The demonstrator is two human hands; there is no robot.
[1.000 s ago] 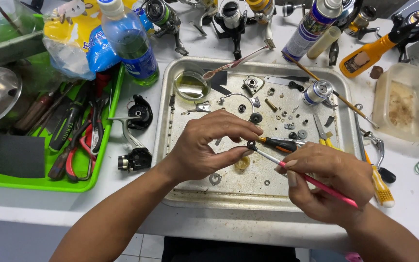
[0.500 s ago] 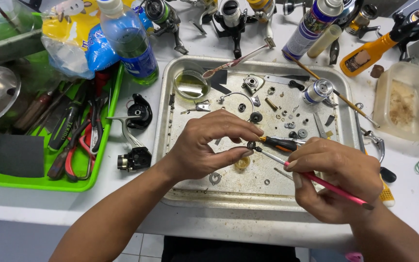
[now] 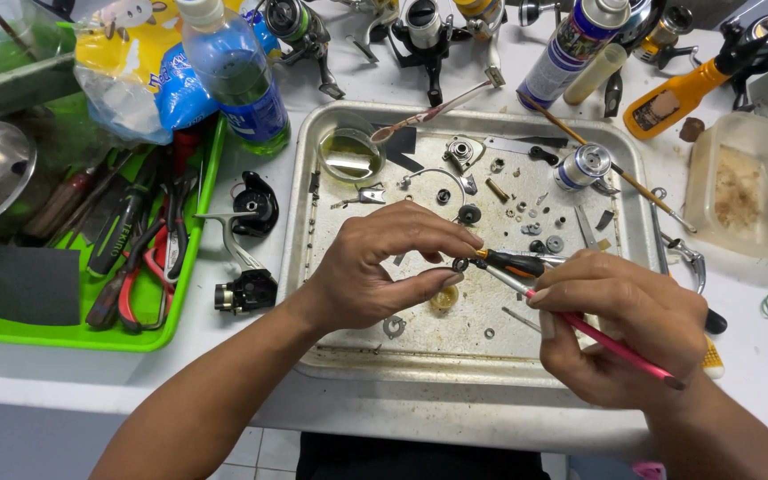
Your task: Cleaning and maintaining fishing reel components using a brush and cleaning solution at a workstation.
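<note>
My left hand (image 3: 375, 267) pinches a small dark ring-shaped part (image 3: 460, 265) between thumb and fingertips over the metal tray (image 3: 362, 360). My right hand (image 3: 624, 324) grips a thin pink-handled brush (image 3: 611, 342), and its metal tip touches the small part. An orange-and-black screwdriver (image 3: 513, 263) lies on the tray just behind the brush tip. Loose washers, screws and small reel parts (image 3: 526, 227) are scattered over the tray's dirty floor.
A green tray (image 3: 184, 267) of pliers and screwdrivers sits at left, a black reel body (image 3: 246, 289) beside it. At the back stand a blue bottle (image 3: 242, 76), a spray can (image 3: 571, 49) and several reels. A plastic tub (image 3: 744, 187) is at right.
My right hand shifted slightly right and turned, swinging the brush's pink handle lower; the tip stays at the small part. My left hand has barely moved.
</note>
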